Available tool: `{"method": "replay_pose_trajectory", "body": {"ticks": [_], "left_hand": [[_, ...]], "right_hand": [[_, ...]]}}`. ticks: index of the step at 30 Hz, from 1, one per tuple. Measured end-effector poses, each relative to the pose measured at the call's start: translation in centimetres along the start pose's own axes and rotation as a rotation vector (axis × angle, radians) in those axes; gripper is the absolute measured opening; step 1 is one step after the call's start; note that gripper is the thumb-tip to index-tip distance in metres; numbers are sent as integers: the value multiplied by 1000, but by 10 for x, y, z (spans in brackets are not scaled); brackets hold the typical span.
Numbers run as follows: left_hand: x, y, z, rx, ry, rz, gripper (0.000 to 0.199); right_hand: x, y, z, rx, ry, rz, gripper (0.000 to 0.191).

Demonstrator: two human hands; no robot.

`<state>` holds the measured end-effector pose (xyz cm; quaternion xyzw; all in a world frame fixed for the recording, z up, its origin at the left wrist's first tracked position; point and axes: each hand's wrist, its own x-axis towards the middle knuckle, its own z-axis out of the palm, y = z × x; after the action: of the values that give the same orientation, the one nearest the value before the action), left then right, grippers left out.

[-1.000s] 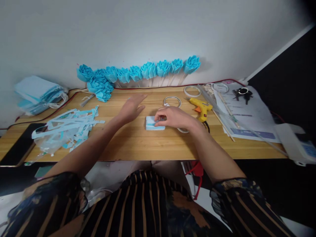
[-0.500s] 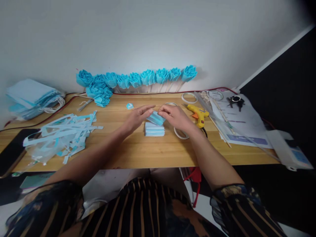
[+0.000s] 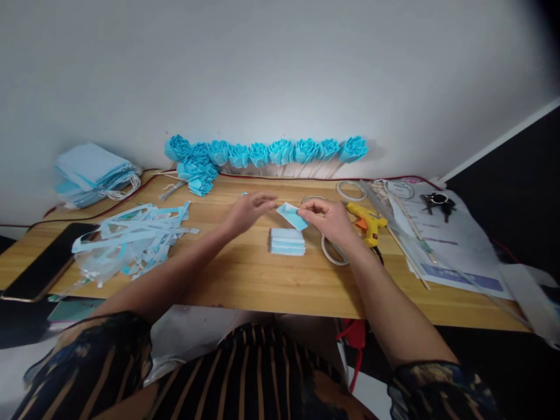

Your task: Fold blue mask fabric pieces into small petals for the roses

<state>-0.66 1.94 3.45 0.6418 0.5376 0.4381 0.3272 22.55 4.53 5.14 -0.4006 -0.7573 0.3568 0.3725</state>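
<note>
Blue sheet [image 3: 294, 216] is being pinched in the grip of the right hand [image 3: 329, 220], at 12 o'clock from the pale-blue stack [image 3: 287, 242] on the tabletop [image 3: 245, 280]. Left hand [image 3: 250, 211] is being held just beside the sheet at 9 o'clock, grip released. Yellow glue gun [image 3: 370, 224] is being supported at the sheet's 3 o'clock.
</note>
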Motion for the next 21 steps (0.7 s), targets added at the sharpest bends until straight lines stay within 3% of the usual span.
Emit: {"method": "replay_pose_trajectory", "body": {"ticks": [3, 4, 9, 11, 13, 15, 16, 19, 21], "left_hand": [[11, -19, -32, 415, 140, -35, 31], [13, -27, -40, 554, 139, -33, 32], [11, -52, -59, 939, -99, 54, 34], [6, -48, -61, 951, -96, 37, 33], [-2, -35, -58, 831, 17, 53, 32], [-12, -14, -44, 531, 71, 79, 38], [-17, -3, -34, 328, 13, 47, 43], [-30, 26, 3, -338, -355, -174, 69], [-31, 35, 25, -612, -418, -273, 71]], "right_hand": [[2, 3, 0, 24, 58, 3, 24], [2, 4, 0, 34, 66, 9, 24], [3, 8, 1, 76, 96, 19, 25], [2, 7, 2, 77, 124, 2, 26], [0, 5, 3, 75, 144, -30, 27], [-1, 3, 4, 70, 168, -75, 25], [-2, 2, 5, 61, 189, -99, 23], [-5, 2, 6, -14, 257, -202, 18], [-5, 3, 8, -93, 262, -297, 17]]}}
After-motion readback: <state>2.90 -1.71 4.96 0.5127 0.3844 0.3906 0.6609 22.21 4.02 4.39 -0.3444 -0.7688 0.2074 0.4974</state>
